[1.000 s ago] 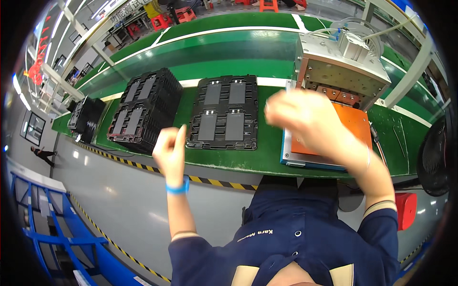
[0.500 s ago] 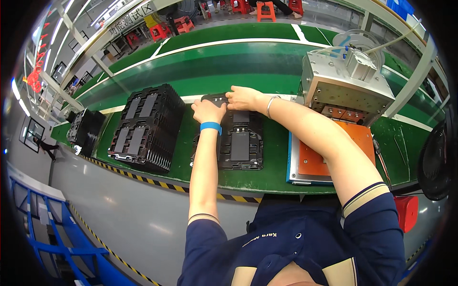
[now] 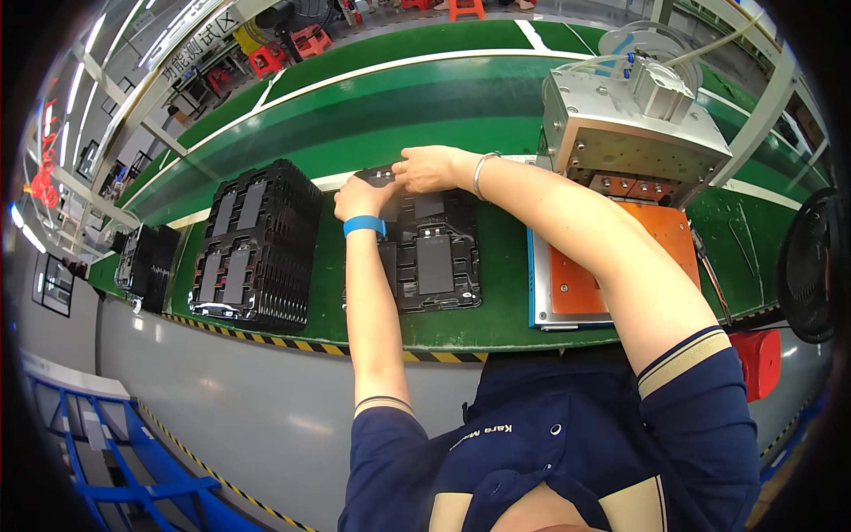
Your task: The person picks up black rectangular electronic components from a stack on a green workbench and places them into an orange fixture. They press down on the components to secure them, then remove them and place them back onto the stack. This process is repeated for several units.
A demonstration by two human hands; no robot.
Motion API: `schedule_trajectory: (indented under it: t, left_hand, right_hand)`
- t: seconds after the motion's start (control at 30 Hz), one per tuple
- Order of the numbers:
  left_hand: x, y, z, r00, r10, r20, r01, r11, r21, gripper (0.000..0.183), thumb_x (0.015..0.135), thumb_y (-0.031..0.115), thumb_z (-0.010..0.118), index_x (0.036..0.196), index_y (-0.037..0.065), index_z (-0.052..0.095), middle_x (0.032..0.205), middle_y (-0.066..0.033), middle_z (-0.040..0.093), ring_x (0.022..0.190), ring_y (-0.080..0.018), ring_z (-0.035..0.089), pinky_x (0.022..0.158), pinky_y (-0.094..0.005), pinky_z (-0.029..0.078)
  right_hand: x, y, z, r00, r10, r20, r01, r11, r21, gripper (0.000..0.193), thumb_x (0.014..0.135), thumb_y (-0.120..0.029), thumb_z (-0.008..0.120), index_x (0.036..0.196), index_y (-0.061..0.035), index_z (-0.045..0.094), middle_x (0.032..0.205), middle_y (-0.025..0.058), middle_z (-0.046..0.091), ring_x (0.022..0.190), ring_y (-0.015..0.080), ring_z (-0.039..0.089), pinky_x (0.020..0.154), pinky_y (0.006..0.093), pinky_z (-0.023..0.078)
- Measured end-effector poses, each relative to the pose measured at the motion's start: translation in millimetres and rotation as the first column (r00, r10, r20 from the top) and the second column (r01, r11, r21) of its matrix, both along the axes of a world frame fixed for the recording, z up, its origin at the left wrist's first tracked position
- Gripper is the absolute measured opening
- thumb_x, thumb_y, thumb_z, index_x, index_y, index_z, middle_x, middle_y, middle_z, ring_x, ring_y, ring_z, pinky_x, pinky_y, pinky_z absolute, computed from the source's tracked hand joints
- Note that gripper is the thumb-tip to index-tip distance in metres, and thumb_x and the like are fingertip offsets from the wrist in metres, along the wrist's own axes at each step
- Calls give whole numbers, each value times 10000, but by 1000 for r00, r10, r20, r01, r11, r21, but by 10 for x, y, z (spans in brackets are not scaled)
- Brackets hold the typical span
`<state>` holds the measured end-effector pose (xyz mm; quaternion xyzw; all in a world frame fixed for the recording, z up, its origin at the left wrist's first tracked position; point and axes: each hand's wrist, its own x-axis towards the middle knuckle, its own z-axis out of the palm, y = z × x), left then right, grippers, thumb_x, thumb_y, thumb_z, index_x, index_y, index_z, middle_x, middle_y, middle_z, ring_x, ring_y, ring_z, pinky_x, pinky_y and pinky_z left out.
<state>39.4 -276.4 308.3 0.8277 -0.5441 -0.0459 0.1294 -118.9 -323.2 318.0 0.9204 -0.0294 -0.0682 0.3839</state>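
A black moulded tray (image 3: 467, 299) lies on the green bench in front of me, with flat dark-grey rectangular pieces (image 3: 434, 264) in its pockets. Over the tray's far left part, my left hand (image 3: 364, 197), with a blue wristband, has its fingers bent and closed. My right hand (image 3: 429, 168), a metal bangle on its wrist, reaches across and meets the left one with fingers pinched together. What the fingertips hold is hidden, apart from a bit of dark surface beneath them. My left forearm covers part of the tray's left side.
Left of the tray stands a tall stack of similar black trays (image 3: 257, 239), and beyond it another dark stack (image 3: 146, 262). To the right is a metal press fixture (image 3: 634, 124) with an orange plate (image 3: 660, 235). A black fan (image 3: 808, 266) stands far right; a striped edge (image 3: 443, 357) borders the bench.
The whole view has shifted slightly, so the bench sits a little farther left and higher. Both hands stay together at the same far part of the tray, with only slight finger movement.
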Motion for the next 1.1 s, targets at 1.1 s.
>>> schedule_trajectory:
  t: [1.1]
  left_hand:
    - [-628,641,408,826,-451,-338,227,815,-533,109,845,86,657,911,10,697,600,-27,605,488,-43,510,403,-207,376]
  right_hand:
    - [-2711,2717,575,231,-807,543,202,586,785,329,736,-3,626,1062,-46,628,1079,101,591,961,265,595,804,339,511]
